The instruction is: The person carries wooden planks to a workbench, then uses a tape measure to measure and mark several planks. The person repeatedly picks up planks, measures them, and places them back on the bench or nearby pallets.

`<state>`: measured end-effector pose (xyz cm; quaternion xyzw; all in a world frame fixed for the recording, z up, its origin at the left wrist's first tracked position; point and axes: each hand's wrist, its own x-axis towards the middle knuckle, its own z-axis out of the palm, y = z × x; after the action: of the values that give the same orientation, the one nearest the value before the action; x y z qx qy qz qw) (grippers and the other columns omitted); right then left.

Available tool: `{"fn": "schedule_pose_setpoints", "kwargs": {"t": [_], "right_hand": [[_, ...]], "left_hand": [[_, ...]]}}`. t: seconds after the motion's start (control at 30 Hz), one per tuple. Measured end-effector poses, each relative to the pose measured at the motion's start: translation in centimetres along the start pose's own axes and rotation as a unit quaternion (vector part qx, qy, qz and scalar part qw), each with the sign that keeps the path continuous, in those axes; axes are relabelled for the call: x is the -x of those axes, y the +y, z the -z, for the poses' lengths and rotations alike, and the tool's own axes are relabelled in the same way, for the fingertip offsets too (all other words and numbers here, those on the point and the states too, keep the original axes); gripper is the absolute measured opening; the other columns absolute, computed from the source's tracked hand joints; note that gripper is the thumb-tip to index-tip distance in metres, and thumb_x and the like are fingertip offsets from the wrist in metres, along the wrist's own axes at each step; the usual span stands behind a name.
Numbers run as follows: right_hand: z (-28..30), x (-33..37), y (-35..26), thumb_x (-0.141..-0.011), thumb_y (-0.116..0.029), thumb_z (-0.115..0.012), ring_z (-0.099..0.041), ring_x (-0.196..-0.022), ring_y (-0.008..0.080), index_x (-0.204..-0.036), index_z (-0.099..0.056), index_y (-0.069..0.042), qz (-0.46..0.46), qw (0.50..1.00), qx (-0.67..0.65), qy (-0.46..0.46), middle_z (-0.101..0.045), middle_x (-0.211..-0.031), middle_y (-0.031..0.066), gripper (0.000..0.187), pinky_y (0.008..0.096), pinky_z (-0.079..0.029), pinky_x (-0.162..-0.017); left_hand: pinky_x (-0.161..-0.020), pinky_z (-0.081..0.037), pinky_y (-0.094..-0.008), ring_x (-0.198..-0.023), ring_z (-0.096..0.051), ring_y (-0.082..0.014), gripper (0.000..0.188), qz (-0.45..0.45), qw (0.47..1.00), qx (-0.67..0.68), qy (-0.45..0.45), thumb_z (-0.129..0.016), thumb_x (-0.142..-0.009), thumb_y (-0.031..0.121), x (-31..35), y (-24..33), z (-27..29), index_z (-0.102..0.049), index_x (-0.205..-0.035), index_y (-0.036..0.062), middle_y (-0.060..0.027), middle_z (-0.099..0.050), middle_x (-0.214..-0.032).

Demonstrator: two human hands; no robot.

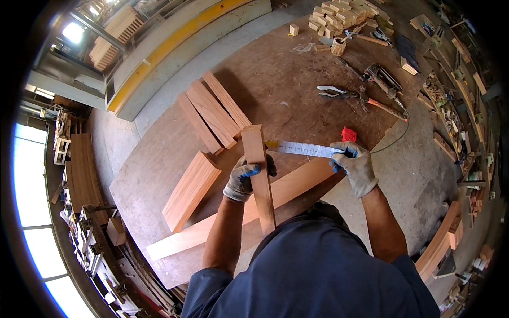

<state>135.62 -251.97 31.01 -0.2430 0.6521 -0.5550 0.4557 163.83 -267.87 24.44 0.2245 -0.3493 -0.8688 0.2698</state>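
Observation:
My left hand, in a grey work glove with blue patches, is closed around a wooden block standing tilted in front of me. A pale measuring tape blade stretches from beside the block's upper part, where its end looks yellow, to my right hand. That hand, gloved alike, pinches the tape's right end. Just beyond the right hand lies a small red object, its kind unclear. Under my hands a long wooden board runs diagonally, partly hidden by the block and my body.
Several cut wood pieces lie at the far left of the brown work surface, with a thick block nearer. Pliers, a hammer and a corded power tool lie right. Small blocks are piled far back.

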Motion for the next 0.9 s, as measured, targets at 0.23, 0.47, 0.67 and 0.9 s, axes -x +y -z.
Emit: {"fn": "schedule_pose_setpoints", "kwargs": {"t": [0.23, 0.47, 0.67, 0.9], "right_hand": [[-0.05, 0.04, -0.10, -0.093, 0.000, -0.066, -0.069, -0.076, 0.0115, -0.116, -0.070, 0.001, -0.001, 1.000, 0.004, 0.006, -0.072, -0.092, 0.0068, 0.024, 0.0256, -0.057, -0.066], [0.18, 0.02, 0.06, -0.092, 0.000, -0.066, -0.069, -0.075, 0.0118, -0.115, -0.071, 0.001, -0.002, 1.000, 0.000, 0.010, -0.072, -0.092, 0.0067, 0.023, 0.0259, -0.057, -0.065], [0.10, 0.04, 0.05, -0.093, -0.001, -0.066, -0.068, -0.072, 0.0113, -0.112, -0.071, 0.001, -0.008, 1.000, -0.008, 0.015, -0.071, -0.087, 0.0061, 0.020, 0.0257, -0.056, -0.064], [-0.04, 0.10, -0.19, -0.093, -0.002, -0.068, -0.067, -0.070, 0.0101, -0.108, -0.072, 0.000, -0.006, 1.000, -0.001, 0.023, -0.071, -0.085, 0.0046, 0.016, 0.0248, -0.055, -0.061]], "left_hand": [[-0.079, -0.058, -0.0390, -0.088, -0.070, -0.0289, 0.071, -0.004, 1.000, 0.002, 0.004, -0.081, -0.069, 0.036, 0.08, -0.02, -0.09, -0.060, -0.127, 0.0011, -0.0164, -0.070, -0.100], [-0.081, -0.059, -0.0417, -0.091, -0.070, -0.0302, 0.071, -0.004, 1.000, 0.010, -0.006, -0.080, -0.070, 0.032, 0.02, -0.01, 0.19, -0.058, -0.130, 0.0004, -0.0169, -0.069, -0.102], [-0.081, -0.059, -0.0427, -0.091, -0.069, -0.0311, 0.070, -0.006, 1.000, 0.022, -0.003, -0.080, -0.070, 0.030, 0.00, -0.18, 0.36, -0.058, -0.130, 0.0000, -0.0173, -0.068, -0.103], [-0.081, -0.059, -0.0414, -0.090, -0.070, -0.0298, 0.071, -0.004, 1.000, 0.014, 0.000, -0.081, -0.070, 0.033, -0.03, -0.11, 0.28, -0.059, -0.129, 0.0002, -0.0167, -0.069, -0.102]]}}
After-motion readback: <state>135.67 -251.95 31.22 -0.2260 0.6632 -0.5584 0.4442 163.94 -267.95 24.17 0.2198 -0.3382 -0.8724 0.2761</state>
